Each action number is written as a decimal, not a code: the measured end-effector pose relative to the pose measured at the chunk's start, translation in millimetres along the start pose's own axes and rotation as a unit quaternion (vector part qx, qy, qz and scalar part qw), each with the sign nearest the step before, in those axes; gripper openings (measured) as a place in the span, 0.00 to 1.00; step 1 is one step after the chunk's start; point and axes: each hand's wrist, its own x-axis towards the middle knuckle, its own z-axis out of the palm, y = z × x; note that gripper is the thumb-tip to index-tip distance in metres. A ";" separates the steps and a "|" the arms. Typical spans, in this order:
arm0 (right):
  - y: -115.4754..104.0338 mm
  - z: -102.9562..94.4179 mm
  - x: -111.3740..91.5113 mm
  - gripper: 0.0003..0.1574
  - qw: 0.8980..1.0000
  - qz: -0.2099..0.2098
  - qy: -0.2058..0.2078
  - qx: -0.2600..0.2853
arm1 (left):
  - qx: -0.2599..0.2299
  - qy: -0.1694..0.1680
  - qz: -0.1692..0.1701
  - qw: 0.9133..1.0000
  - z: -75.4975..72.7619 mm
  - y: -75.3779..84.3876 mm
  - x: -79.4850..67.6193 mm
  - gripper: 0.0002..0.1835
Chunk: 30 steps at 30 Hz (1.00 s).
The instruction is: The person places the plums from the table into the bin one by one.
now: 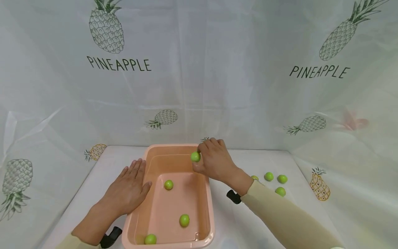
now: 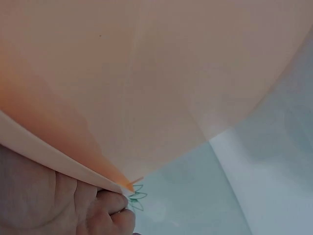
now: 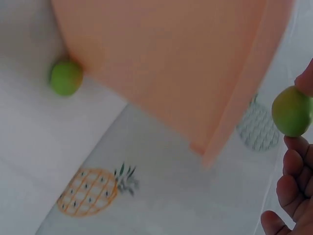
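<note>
A pink plastic basin (image 1: 180,204) stands on the white table, with several small round green fruits inside, such as one fruit (image 1: 169,184) toward the far end and another fruit (image 1: 184,220) nearer. My left hand (image 1: 128,193) rests along the basin's left rim, fingers straight; its fingers (image 2: 110,210) show against the rim's outer side in the left wrist view. Between thumb and fingertips, my right hand (image 1: 217,160) pinches a green fruit (image 3: 292,111), smooth and yellowish green, over the basin's far right corner.
To the right of the basin, several more green fruits (image 1: 281,191) lie on the table (image 1: 248,221), one partly behind the right forearm. A pale curtain (image 1: 217,86) with printed pineapples hangs behind the table and along its sides. Black straps circle both wrists.
</note>
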 end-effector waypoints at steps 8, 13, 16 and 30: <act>-34.7 20.8 4.6 0.19 0.998 -0.012 -0.051 0.016 | -0.004 -0.005 -0.003 1.000 3.2 0.4 -1.5 0.39; -39.8 30.1 0.1 0.18 0.997 -0.009 -0.076 0.009 | -0.009 -0.006 -0.003 1.000 3.5 1.4 -2.2 0.40; -40.4 33.7 -2.3 0.19 0.997 -0.010 -0.078 0.006 | -0.009 -0.005 -0.003 1.000 3.6 1.6 -2.8 0.40; -41.7 36.8 -3.7 0.22 0.998 -0.013 -0.061 -0.004 | -0.012 0.006 0.001 1.000 4.9 0.2 -4.6 0.40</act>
